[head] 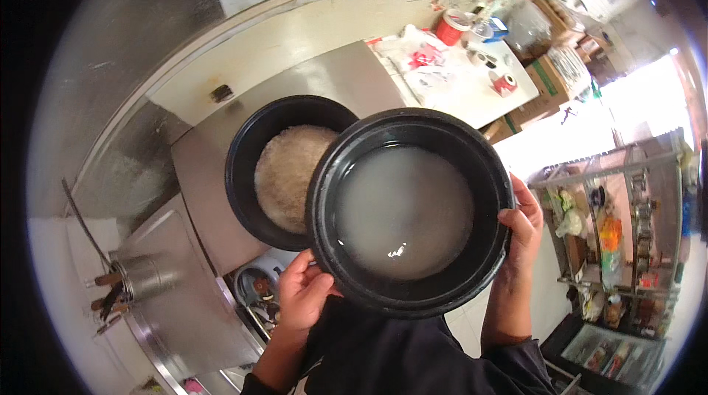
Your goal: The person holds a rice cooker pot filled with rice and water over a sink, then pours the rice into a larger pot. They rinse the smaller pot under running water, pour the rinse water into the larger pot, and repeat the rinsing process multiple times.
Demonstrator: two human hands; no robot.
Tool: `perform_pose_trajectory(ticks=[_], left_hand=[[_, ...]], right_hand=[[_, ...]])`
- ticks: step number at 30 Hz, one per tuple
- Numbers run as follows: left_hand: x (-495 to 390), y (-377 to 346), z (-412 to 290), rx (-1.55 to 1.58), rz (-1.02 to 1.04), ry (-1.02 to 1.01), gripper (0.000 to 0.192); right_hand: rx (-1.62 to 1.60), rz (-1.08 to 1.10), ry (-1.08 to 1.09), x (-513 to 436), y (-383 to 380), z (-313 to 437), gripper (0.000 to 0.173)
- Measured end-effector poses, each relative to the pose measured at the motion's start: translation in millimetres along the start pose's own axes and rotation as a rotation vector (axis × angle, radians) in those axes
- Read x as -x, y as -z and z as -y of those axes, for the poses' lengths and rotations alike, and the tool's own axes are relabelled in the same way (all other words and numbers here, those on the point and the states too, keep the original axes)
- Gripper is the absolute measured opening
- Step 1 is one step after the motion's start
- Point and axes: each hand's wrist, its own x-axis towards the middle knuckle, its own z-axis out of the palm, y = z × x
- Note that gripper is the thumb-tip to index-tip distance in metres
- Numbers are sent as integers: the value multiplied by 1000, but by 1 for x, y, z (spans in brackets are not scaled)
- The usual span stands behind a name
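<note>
Between my hands, in front of my body, is a round black pot with a wide rim. Cloudy whitish water fills its lower part; whatever lies under the water cannot be made out. My left hand grips the rim at the lower left, thumb on top. On the opposite side my right hand holds the rim, its thumb over the edge. A second black pot, partly covered by the held one, stands on the steel counter. Pale rice-like grains lie inside it.
A metal canister with several handled tools stands at the left. On a white table are a red tub, plastic bags and a red roll. Cardboard boxes are stacked beyond. A loaded shelf rack stands at the right.
</note>
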Motion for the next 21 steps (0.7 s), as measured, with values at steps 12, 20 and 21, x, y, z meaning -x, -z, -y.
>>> perform_pose_trajectory(ticks=[12, 20, 21], left_hand=[[-11, -39, 46, 501, 18, 279, 70], [-30, -33, 64, 619, -23, 301, 55], [-32, -32, 65, 613, -22, 309, 53]], right_hand=[[277, 209, 73, -44, -32, 34, 59], [513, 278, 154, -51, -73, 42, 62], [536, 289, 162, -52, -76, 42, 62]])
